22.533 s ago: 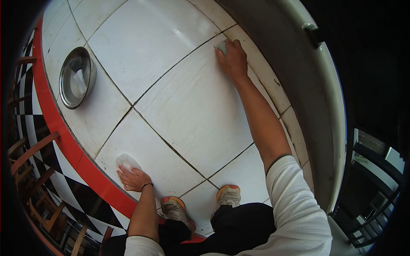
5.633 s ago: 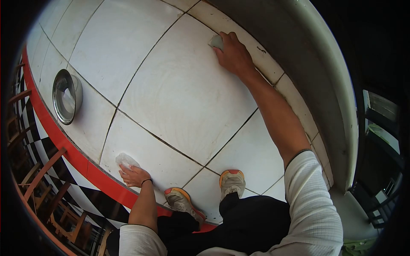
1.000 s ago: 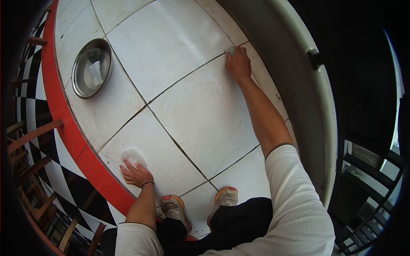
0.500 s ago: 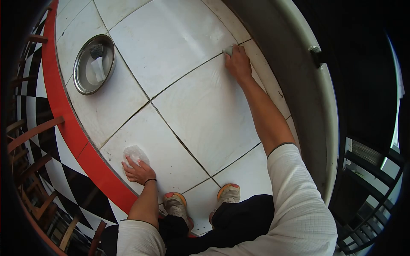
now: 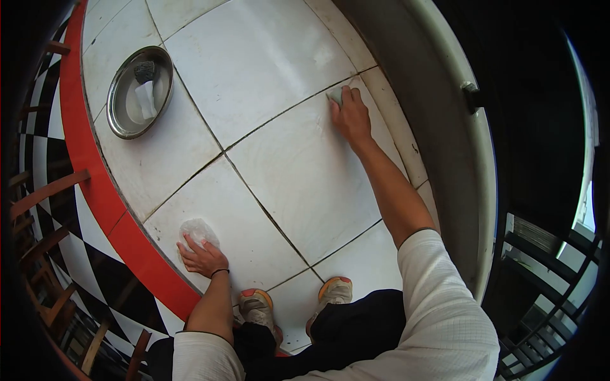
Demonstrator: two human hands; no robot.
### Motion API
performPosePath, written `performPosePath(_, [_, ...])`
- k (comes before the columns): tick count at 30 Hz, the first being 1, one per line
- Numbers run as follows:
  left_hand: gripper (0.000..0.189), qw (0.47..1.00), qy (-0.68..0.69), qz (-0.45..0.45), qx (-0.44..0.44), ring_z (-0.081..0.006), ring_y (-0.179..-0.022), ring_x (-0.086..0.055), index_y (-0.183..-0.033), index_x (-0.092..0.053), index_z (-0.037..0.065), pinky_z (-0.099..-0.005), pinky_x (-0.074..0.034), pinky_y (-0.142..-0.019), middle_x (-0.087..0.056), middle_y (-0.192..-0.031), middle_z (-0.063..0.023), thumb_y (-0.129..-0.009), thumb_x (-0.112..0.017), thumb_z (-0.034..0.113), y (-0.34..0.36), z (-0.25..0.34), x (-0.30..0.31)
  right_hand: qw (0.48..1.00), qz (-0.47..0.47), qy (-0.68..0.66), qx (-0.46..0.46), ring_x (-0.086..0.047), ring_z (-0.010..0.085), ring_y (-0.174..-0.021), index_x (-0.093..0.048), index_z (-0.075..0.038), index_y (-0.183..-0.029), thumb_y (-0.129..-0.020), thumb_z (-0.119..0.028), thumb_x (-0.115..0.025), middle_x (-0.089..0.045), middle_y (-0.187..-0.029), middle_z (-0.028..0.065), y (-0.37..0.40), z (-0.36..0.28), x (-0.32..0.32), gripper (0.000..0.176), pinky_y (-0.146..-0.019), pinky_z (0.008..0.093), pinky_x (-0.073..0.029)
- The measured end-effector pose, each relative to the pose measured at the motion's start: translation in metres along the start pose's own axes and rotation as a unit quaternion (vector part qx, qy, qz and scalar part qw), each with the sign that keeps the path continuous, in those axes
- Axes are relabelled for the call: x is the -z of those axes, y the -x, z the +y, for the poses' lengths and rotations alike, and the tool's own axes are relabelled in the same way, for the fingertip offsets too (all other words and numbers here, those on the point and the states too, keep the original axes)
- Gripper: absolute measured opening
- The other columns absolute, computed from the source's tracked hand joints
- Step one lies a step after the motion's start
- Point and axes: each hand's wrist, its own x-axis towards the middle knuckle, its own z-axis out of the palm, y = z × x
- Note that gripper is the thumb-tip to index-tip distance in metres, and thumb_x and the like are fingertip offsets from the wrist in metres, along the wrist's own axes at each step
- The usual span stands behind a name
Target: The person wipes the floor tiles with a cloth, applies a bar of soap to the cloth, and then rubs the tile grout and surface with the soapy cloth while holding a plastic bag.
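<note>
My right hand [image 5: 353, 119] is closed around a small grey-green sponge [image 5: 337, 96], mostly hidden by the fingers. It presses the sponge on a white floor tile [image 5: 286, 168], just below a dark grout line near the right-hand border tiles. Fingers spread, my left hand [image 5: 203, 256] lies flat on the lower left tile, on a crumpled clear plastic bag [image 5: 199, 232]. Part of the bag shows beyond the fingertips. To the upper left stands a round metal basin [image 5: 118, 120] holding a dark scouring pad [image 5: 144, 72] and a white piece of cloth or sponge [image 5: 145, 100].
A red border strip [image 5: 95, 152] runs along the left, with black-and-white checkered floor [image 5: 95, 222] and wooden chairs [image 5: 47, 190] beyond. A grey raised base [image 5: 406, 70] curves along the right. My shoes [image 5: 257, 308] stand on the tiles at the bottom.
My right hand has drawn the sponge a little toward me, from the grout corner onto the tile below it. My left hand stays on the plastic bag; the view has shifted slightly.
</note>
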Motion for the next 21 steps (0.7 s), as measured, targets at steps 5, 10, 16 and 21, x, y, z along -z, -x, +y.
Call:
performPosePath(5, [0.06,1.0,-0.006,0.012,-0.003,-0.0351,-0.144,-0.032,-0.156,-0.034,0.026,-0.0553,-0.025,-0.114,-0.032,-0.158,-0.0145,-0.099,-0.052,0.033,0.004,-0.003,0.0,0.993,-0.086,-0.01,0.084,-0.066,0.04,-0.09,-0.05,0.002,-0.123,-0.088,-0.014,-0.071,-0.055,-0.107,0.0209,0.046,-0.029,0.003,0.043,-0.074,0.0458,-0.058])
performPosePath(10, [0.06,1.0,-0.007,0.005,-0.008,-0.0348,-0.144,-0.032,-0.157,-0.034,0.026,-0.0549,-0.025,-0.114,-0.032,-0.158,-0.0143,-0.099,-0.051,0.034,0.004,-0.007,-0.002,0.997,0.015,0.071,0.013,-0.067,0.0416,-0.089,-0.054,0.003,-0.116,-0.09,-0.019,-0.069,-0.057,-0.107,0.023,-0.047,0.024,-0.004,0.037,-0.073,0.0453,-0.059])
performPosePath(16, [0.061,1.0,0.0,0.004,-0.006,-0.0359,-0.143,-0.032,-0.156,-0.035,0.024,-0.0556,-0.024,-0.114,-0.031,-0.159,-0.0165,-0.098,-0.051,0.033,0.004,-0.006,-0.003,0.996,-0.078,0.005,0.052,-0.067,0.0405,-0.085,-0.05,0.006,-0.12,-0.088,-0.014,-0.071,-0.055,-0.102,0.0214,0.039,-0.034,0.0,0.044,-0.072,0.0459,-0.059])
performPosePath(21, [0.06,1.0,-0.006,0.01,-0.008,-0.0359,-0.143,-0.033,-0.155,-0.037,0.024,-0.0552,-0.025,-0.114,-0.032,-0.158,-0.0163,-0.098,-0.05,0.034,0.005,-0.006,0.0,0.995,-0.044,0.01,0.089,-0.066,0.0417,-0.087,-0.052,-0.001,-0.12,-0.088,-0.015,-0.071,-0.057,-0.105,0.0201,0.011,-0.008,0.0,0.04,-0.071,0.0476,-0.057])
